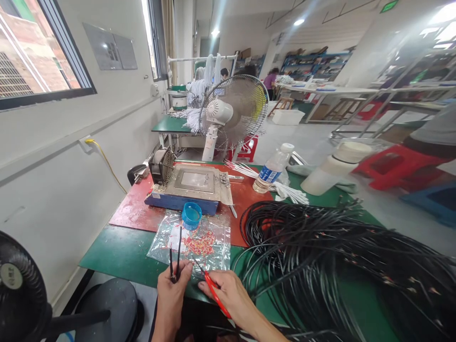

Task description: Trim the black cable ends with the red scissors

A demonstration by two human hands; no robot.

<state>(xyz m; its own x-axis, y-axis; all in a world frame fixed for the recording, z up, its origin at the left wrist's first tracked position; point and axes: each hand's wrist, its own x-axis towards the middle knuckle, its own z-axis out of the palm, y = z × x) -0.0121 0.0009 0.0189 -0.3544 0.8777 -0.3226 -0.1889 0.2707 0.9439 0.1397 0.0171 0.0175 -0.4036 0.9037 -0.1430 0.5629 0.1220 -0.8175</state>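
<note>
My left hand (172, 290) is closed on two thin black cable ends (178, 251) that stick up from its fingers. My right hand (228, 294) is closed on a red-handled cutting tool (213, 289), its tip pointing up and left toward the cable ends. Both hands hover at the near edge of the green table (117, 251), just in front of a clear plastic bag (194, 242) that holds small red and orange pieces. A blue round lid (191, 214) lies on the bag's far edge.
A big heap of coiled black cables (338, 266) fills the table's right side. On a red mat (142, 209) stand a metal heating device (194, 185) and a small fan (162, 165). Further back are a water bottle (272, 168), a white jar (331, 173) and a standing fan (231, 111).
</note>
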